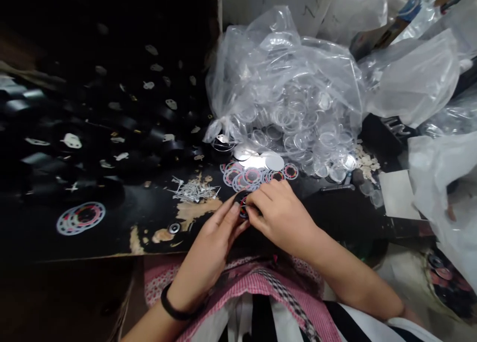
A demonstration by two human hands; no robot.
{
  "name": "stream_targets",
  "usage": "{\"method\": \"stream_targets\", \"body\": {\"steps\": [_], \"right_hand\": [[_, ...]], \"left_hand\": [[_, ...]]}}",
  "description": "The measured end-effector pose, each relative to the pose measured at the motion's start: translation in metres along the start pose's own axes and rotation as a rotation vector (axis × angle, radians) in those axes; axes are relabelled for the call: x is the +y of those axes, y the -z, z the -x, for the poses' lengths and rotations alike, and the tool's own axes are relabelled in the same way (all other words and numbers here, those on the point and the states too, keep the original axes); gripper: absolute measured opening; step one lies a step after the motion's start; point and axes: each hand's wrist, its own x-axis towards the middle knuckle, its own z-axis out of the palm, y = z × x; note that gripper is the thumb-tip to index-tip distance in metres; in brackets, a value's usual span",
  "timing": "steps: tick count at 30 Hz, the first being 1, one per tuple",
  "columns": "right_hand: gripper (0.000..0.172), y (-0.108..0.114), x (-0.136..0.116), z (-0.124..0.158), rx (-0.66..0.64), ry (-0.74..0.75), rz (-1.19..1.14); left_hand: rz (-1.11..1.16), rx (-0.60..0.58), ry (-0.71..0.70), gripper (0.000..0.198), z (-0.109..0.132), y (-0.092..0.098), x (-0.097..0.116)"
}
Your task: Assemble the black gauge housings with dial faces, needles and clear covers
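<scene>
Your apron [242, 286] is pink-striped with black-and-white checked trim [286, 294], your wristband [174, 306] black, your table [331, 210] black, your discs [252, 175] grey, pink and black

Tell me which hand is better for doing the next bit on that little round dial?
Probably the right hand: its fingertips are bunched right at the dial, while the left hand seems busy steadying the round black case.
</scene>
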Motion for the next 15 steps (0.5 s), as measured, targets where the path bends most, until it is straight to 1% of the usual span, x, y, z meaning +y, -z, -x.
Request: {"method": "stream_targets", "body": {"steps": [2,4,7,9,10,12,13,14,15], "right_hand": [[0.02,-0.006,0.001,-0.004,0.023,0.037,0.05],[0.018,-0.007,0.0,-0.007,0.03,0.025,0.053],[0.013,-0.005,-0.007,-0.013,-0.028,-0.1,-0.012],[0.01,-0.002,-0.012,-0.017,-0.094,-0.204,-0.077],[0.009,0.0,-0.012,-0.019,-0.125,-0.239,-0.124],[0.008,0.003,-0.004,-0.024,-0.172,-0.243,-0.266],[0.008,0.005,0.005,-0.029,-0.163,-0.239,-0.319],[0.01,0.007,0.016,-0.036,-0.121,-0.254,-0.333],[0.013,0.01,0.03,-0.047,-0.05,-0.292,-0.305]], "left_hand": [[0.013,0.005,0.004,0.034,0.0,0.002,0.0],[0.07,0.047,0.036,0.03,0.0,0.0,0.0],[0.146,0.117,0.072,0.031,0.001,-0.005,0.001],[0.105,0.131,0.036,0.033,-0.001,-0.005,0.002],[0.05,0.138,0.006,0.034,-0.002,-0.003,0.002],[-0.074,0.162,-0.055,0.035,-0.007,0.006,0.002],[-0.159,0.19,-0.09,0.036,-0.011,0.011,0.001],[-0.196,0.199,-0.116,0.04,-0.016,0.017,-0.001],[-0.211,0.193,-0.145,0.044,-0.022,0.023,-0.004]]}}
